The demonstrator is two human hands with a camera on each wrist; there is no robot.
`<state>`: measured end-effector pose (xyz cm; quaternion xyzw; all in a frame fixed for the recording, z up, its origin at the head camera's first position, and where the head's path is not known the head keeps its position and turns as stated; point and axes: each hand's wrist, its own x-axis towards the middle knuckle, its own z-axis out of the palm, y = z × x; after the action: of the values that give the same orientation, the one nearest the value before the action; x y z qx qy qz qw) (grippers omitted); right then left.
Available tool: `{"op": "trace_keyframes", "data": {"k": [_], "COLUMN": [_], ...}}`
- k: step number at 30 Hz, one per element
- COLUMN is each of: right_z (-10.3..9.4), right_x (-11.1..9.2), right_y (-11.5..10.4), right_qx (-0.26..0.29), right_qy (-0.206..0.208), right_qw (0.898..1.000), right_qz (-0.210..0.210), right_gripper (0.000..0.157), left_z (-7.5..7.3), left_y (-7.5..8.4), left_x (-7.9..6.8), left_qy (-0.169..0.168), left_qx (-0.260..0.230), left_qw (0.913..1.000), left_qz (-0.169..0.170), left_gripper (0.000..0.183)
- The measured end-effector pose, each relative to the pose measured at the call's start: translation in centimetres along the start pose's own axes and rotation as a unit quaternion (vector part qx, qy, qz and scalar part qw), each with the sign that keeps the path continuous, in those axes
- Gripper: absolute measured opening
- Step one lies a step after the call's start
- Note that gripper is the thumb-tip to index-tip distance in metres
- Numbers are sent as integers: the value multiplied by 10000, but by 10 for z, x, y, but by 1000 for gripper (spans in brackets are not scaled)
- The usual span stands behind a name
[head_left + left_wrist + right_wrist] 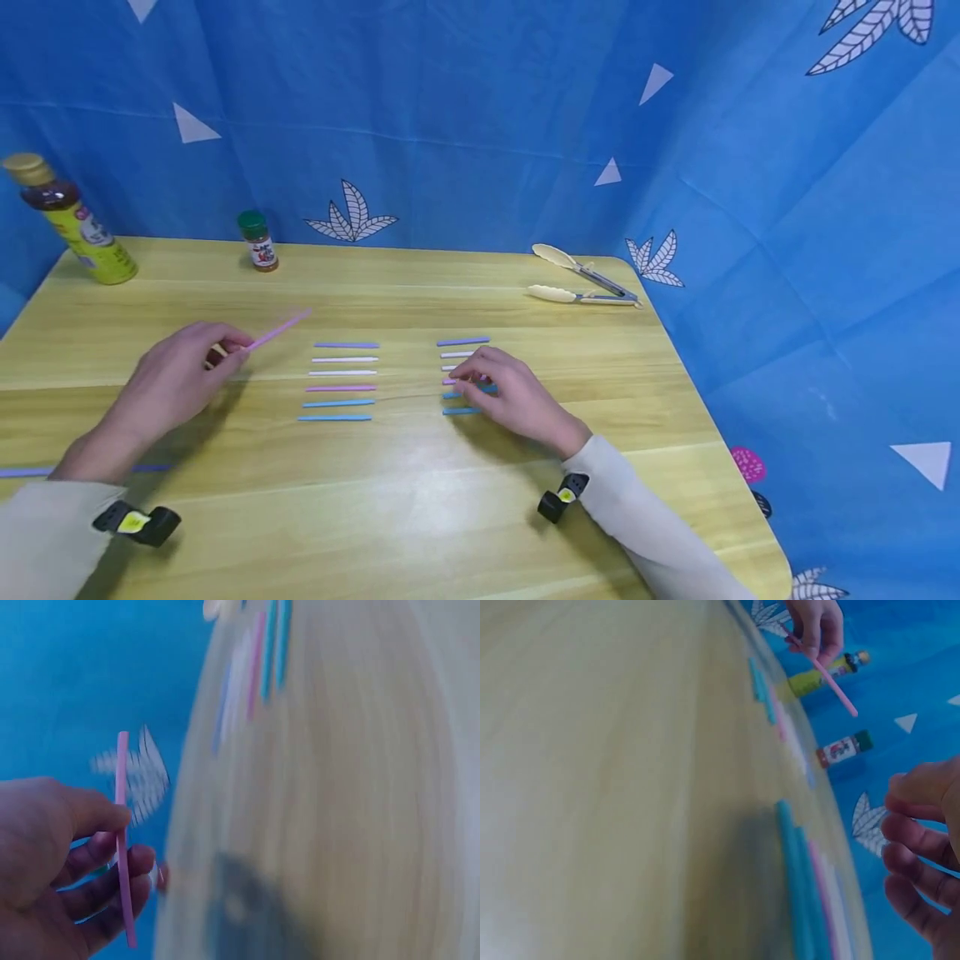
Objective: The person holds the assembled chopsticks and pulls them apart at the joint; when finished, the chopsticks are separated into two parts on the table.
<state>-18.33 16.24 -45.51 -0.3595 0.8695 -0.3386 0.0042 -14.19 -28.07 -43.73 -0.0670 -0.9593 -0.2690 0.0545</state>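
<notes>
My left hand (177, 377) pinches a pink straw (279, 330) between thumb and fingers, raised above the left side of the table; the left wrist view shows the straw (122, 780) crossing the fingertips. Beside it lies a column of straws: purple (347, 345), two white, pink (341, 388) and two blue (334, 418). Over a second, similar column on the right hovers my right hand (512, 395), its fingers loosely bent. In the right wrist view nothing sits between that hand's fingers (915, 844). It partly hides the blue straws (460, 411) below.
A yellow-labelled bottle (93, 237) stands at the back left, with a green-capped jar (259, 242) to its right. Spread tongs (600, 283) lie at the back right. A purple straw (153, 468) passes beneath my left wrist. A blue cloth (480, 125) hangs behind the table.
</notes>
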Motion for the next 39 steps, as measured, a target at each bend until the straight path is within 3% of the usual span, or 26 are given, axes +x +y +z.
{"op": "trace_keyframes", "data": {"k": [8,12,18,25,33,39], "right_z": [-2,1,11,15,12,12], "right_x": [23,32,41,40,36,34], "right_y": [-25,-37,-47,-51,-50,-49], "right_qx": [445,491,377,525,640,540], "right_qy": [-174,-321,-404,-225,-19,104], "right_qw": [9988,9981,9976,9966,9969,9972], "right_qz": [-106,-168,-414,-593,-463,-501], "right_gripper": [29,33,27,14,12,10], "left_z": [17,26,37,44,50,53], "left_y": [64,87,115,127,128,133], "left_x": [-5,-7,-8,-7,-6,-5], "left_qy": [-272,-373,-203,104,287,189], "left_qx": [-202,-278,-276,-320,-389,-481], "left_qw": [9959,9912,9817,9749,9751,9776], "left_qz": [837,1237,1872,2200,2165,2039], "left_gripper": [10,13,14,15,12,7]}}
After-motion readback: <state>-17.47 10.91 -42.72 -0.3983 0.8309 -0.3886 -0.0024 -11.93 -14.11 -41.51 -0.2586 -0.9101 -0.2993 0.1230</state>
